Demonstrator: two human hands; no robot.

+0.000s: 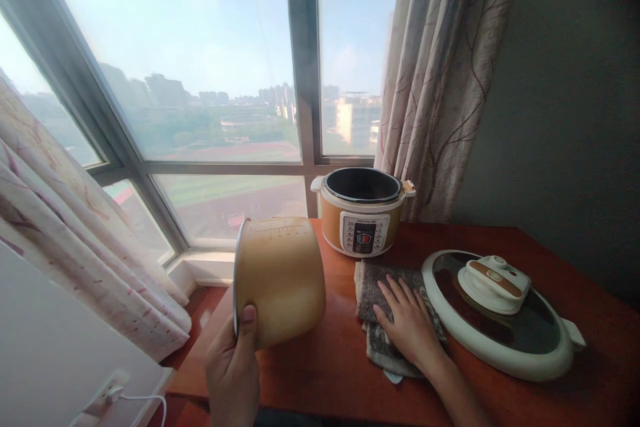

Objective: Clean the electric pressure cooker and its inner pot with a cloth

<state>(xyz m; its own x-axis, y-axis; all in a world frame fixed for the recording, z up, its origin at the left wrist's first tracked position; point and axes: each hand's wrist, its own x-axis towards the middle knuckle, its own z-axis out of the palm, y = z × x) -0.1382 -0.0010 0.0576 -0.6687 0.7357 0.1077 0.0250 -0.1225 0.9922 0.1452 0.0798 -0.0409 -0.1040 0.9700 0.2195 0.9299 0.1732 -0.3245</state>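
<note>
My left hand [237, 363] grips the rim of a golden inner pot [283, 280], which is tilted on its side with its mouth facing left. The pot's inside is hidden. On a folded grey-brown cloth [373, 280], my right hand [407, 320] lies with fingers spread. Behind the cloth stands a gold and white cooker [360, 213], its top uncovered and its control panel facing me. To the right, a round white-rimmed lid [505, 357] with a dark centre and a white handle rests on the table.
The reddish-brown table [320, 377] reaches to the windows and dark wall. Curtains [440, 67] hang on both sides. A plug with a white cable [145, 397] is at the lower left.
</note>
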